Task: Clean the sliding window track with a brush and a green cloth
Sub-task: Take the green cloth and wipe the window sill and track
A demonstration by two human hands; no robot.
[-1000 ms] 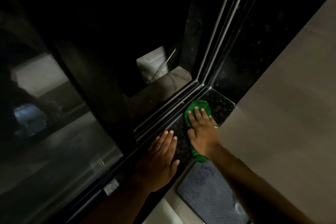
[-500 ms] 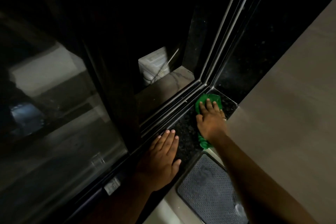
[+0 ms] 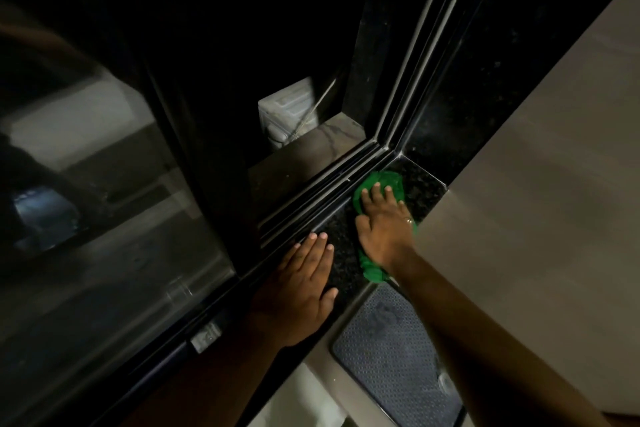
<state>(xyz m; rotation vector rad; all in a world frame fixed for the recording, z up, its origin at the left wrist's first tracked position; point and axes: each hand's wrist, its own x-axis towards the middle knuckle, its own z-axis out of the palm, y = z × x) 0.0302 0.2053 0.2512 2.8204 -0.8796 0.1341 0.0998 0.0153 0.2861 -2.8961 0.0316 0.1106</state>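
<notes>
A green cloth lies on the black speckled granite sill near the window's right corner. My right hand presses flat on the cloth, fingers spread toward the sliding window track. The cloth shows ahead of the fingertips and behind the wrist. My left hand rests flat on the sill to the left, fingers together, holding nothing, its fingertips at the track's inner edge. No brush is in view.
The dark glass sliding pane fills the left, its frame standing on the track. The vertical frame rails rise at the corner. A beige wall is on the right. A grey dotted mat lies below the sill.
My right hand slid the cloth along the sill toward the right corner, then came slightly back. My left hand stayed flat in place.
</notes>
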